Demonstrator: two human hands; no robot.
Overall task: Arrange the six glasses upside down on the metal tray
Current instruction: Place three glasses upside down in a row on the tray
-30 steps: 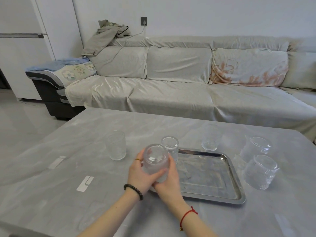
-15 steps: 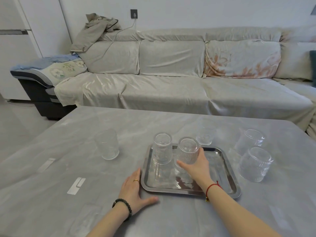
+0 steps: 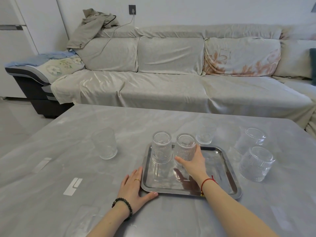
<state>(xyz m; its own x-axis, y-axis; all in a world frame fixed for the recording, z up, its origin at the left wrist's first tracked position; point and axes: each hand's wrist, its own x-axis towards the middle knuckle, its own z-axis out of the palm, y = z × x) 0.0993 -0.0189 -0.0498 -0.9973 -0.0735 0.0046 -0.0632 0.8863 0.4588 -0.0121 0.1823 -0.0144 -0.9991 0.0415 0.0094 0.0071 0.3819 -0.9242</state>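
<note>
The metal tray point(image 3: 229, 170) lies on the grey table in front of me. Two ribbed glasses stand upside down at its far left: one point(image 3: 161, 147) free, the other point(image 3: 185, 147) gripped by my right hand point(image 3: 194, 162). My left hand point(image 3: 133, 189) rests flat on the table, fingers spread, touching the tray's near left corner. Off the tray stand more clear glasses: one point(image 3: 105, 143) to the left, one point(image 3: 206, 131) just behind the tray, and two point(image 3: 253, 140) point(image 3: 257, 164) to the right.
The table point(image 3: 51, 168) carries white tape marks point(image 3: 73, 186) on its left side. A covered sofa point(image 3: 171, 82) runs along behind the table, with a jacket point(image 3: 90, 26) on its back.
A second ago both hands held one glass at the tray's left edge. My right hand has since set it upside down beside the first glass. My left hand has dropped flat onto the table.
</note>
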